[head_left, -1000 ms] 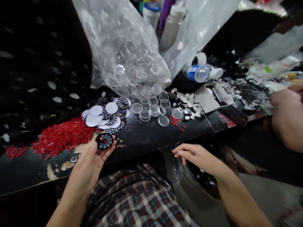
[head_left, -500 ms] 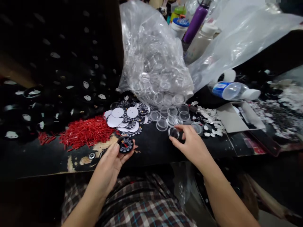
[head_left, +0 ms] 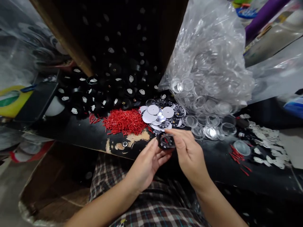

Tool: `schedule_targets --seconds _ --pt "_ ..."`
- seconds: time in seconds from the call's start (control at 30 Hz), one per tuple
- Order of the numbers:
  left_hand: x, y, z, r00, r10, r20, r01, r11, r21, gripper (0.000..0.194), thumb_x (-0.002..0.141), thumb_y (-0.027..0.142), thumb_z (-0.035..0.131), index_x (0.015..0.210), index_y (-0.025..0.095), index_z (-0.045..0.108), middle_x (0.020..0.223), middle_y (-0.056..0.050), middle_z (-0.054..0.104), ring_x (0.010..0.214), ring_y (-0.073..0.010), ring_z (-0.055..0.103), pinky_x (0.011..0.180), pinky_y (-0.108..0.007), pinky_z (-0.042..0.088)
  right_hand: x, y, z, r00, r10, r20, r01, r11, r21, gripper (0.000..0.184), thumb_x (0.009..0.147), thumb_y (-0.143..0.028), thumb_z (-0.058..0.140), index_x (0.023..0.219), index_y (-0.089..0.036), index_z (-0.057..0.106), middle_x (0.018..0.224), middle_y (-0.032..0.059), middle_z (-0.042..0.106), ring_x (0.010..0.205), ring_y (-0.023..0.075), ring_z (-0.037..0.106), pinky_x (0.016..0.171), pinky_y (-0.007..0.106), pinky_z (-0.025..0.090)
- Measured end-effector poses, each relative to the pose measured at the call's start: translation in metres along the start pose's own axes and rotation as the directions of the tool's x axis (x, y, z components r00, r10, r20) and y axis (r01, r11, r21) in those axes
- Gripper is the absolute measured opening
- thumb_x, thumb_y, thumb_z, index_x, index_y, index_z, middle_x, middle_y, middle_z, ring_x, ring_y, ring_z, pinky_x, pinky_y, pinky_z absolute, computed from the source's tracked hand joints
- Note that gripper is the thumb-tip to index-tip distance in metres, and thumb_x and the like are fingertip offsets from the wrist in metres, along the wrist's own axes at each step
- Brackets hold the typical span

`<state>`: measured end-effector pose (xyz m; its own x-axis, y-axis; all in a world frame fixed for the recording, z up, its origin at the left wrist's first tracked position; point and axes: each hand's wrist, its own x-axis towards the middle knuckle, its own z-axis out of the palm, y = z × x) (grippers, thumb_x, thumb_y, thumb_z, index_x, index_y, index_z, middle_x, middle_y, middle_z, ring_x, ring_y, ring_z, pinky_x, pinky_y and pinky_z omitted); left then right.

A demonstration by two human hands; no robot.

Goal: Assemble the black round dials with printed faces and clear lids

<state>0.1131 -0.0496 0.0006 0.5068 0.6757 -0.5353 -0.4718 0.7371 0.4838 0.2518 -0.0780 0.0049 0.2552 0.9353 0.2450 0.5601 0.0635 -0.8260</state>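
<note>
My left hand point(head_left: 150, 159) is closed around a small round black dial gauge point(head_left: 163, 145) with a red pointer. My right hand point(head_left: 189, 153) pinches a clear round lens cover point(head_left: 168, 137), held over the gauge's face and tilted. Whether the cover is seated on the rim, I cannot tell. Just beyond the hands is a pile of white and black printed dial discs point(head_left: 153, 118). Left of it is a heap of red pointers point(head_left: 124, 122). Several more clear covers point(head_left: 210, 130) lie to the right of the discs.
A plastic bag point(head_left: 210, 63) full of clear covers stands behind. Black gauge housings point(head_left: 113, 75) fill the back left. White metal plates point(head_left: 272, 145) and a few red pointers point(head_left: 236, 156) lie at the right. The worktable's worn front edge point(head_left: 94, 146) runs before me.
My right hand has picked up a clear cover from the pile and carried it left to the gauge in my left hand. The view has turned to the left.
</note>
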Motion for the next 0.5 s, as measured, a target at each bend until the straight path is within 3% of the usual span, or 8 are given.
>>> schedule_targets --seconds 0.1,0.23,0.37,0.5 --pt "-0.001 -0.003 0.002 0.996 0.038 0.081 -0.044 0.997 0.071 0.029 0.088 0.037 0.060 0.113 0.023 0.067 0.115 -0.007 0.069 0.103 -0.0198 0.065 0.091 -0.034 0.052 0.001 -0.002 0.010 0.984 -0.172 -0.038 0.159 0.961 -0.226 0.026 0.094 -0.023 0.048 0.112 -0.021 0.068 0.120 0.0095 0.061 0.110 0.0231 0.053 0.100 0.044 0.037" --pt "0.001 -0.001 -0.005 0.991 0.094 0.094 -0.112 0.969 0.219 0.035 0.085 0.032 0.065 0.119 0.026 0.063 0.127 -0.006 0.063 0.116 -0.0242 0.058 0.093 -0.037 0.052 0.005 -0.002 0.011 0.992 -0.110 0.063 0.118 0.983 -0.142 0.023 0.095 -0.027 0.049 0.109 -0.023 0.067 0.115 0.0080 0.061 0.107 0.0209 0.055 0.095 0.039 0.040" --pt "0.001 0.001 -0.015 0.972 0.172 0.161 -0.227 0.864 0.450 0.045 0.084 0.029 0.065 0.128 0.024 0.057 0.130 -0.006 0.062 0.120 -0.0237 0.057 0.100 -0.037 0.048 0.011 -0.007 0.009 0.996 -0.007 0.085 0.014 0.996 -0.086 0.030 0.098 -0.033 0.040 0.081 -0.020 0.060 0.080 0.0030 0.061 0.079 0.0164 0.057 0.072 0.030 0.043" --pt "-0.001 0.001 -0.017 0.948 0.216 0.235 -0.317 0.727 0.610 0.043 0.086 0.029 0.062 0.128 0.022 0.057 0.130 -0.006 0.063 0.117 -0.0213 0.059 0.104 -0.033 0.044 0.014 -0.012 0.015 0.995 -0.101 0.026 0.105 0.959 -0.262 0.037 0.099 -0.029 0.033 0.066 -0.021 0.047 0.061 -0.0001 0.052 0.062 0.0150 0.048 0.062 0.030 0.034"
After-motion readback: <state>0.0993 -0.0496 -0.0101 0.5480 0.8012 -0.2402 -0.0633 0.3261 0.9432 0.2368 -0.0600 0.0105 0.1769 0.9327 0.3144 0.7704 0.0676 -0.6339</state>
